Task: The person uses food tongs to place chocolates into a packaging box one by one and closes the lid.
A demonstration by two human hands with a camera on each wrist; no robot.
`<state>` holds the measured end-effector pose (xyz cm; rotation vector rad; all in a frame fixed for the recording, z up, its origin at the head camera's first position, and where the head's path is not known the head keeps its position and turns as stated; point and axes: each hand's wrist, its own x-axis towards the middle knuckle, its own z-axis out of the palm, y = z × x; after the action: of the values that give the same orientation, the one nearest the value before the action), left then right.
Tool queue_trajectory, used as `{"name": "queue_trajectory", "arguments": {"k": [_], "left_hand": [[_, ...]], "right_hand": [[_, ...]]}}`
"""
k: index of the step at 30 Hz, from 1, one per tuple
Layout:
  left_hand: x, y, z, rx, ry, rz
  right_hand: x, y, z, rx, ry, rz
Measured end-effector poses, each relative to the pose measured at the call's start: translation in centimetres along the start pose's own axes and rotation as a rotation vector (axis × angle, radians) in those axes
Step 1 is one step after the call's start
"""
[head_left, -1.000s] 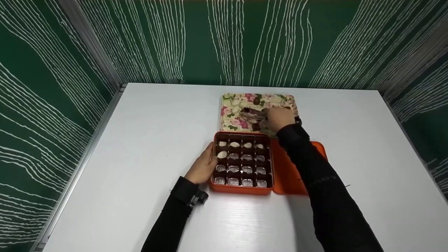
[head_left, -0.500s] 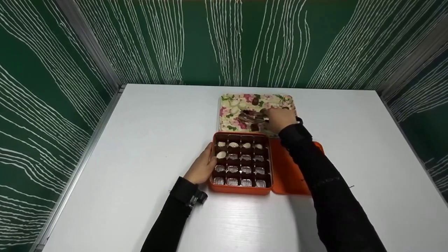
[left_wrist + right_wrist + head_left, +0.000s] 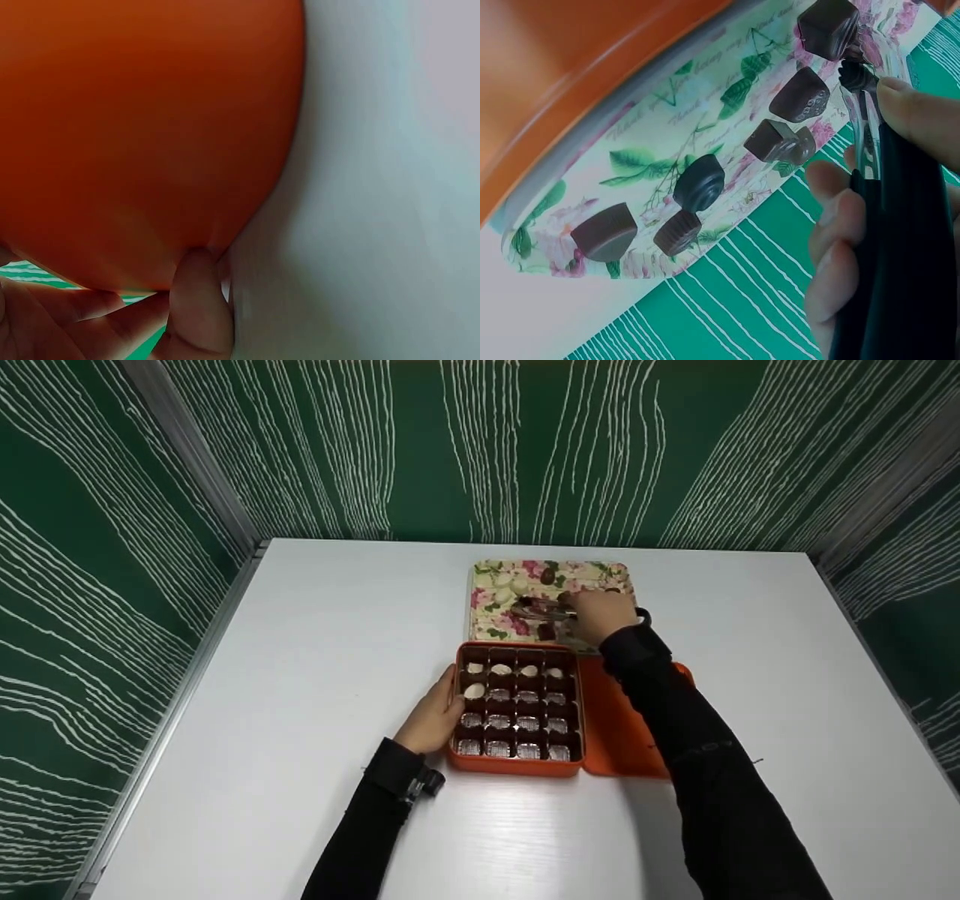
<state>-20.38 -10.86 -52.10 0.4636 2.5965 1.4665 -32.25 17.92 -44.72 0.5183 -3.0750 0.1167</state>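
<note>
My left hand [image 3: 431, 720] holds the left side of an orange box [image 3: 517, 767], its thumb at the rim. Inside sits a brown divided insert [image 3: 514, 710]; the back row and one compartment of the second hold white chocolates [image 3: 474, 691]. In my right hand [image 3: 604, 619] are tongs [image 3: 911, 247] with black handles and clear ends, low over a floral tray [image 3: 487, 626]. Dark chocolates [image 3: 700, 184] lie on the tray. A ridged dark chocolate [image 3: 855, 77] is at the tongs' clear ends; whether they grip it, I cannot tell.
An orange lid [image 3: 619, 735] lies against the box's right side, partly under my right sleeve. White chocolates [image 3: 504, 586] sit at the tray's left. The white table [image 3: 337, 622] meets green walls [image 3: 427, 450] with white lines.
My right hand has shifted slightly to the right over the tray, with the tongs in it. My left hand and the box have kept their places.
</note>
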Motion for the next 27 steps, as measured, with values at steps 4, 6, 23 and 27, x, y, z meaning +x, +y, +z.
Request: {"name": "queue_trajectory", "arguments": {"k": [4, 6, 23, 27], "left_hand": [[0.0, 0.1, 0.0, -0.001, 0.002, 0.005], [-0.1, 0.1, 0.0, 0.002, 0.003, -0.002], [-0.3, 0.4, -0.1, 0.03, -0.003, -0.05], [-0.3, 0.3, 0.0, 0.035, -0.002, -0.052]], "right_hand": [[-0.5, 0.2, -0.9, 0.039, 0.024, -0.051], [-1.0, 0.3, -1.5, 0.042, 0.036, -0.085], [-7.3, -0.4, -3.8, 0.067, 0.117, -0.446], [-8.2, -0.6, -3.7, 0.066, 0.101, -0.487]]}}
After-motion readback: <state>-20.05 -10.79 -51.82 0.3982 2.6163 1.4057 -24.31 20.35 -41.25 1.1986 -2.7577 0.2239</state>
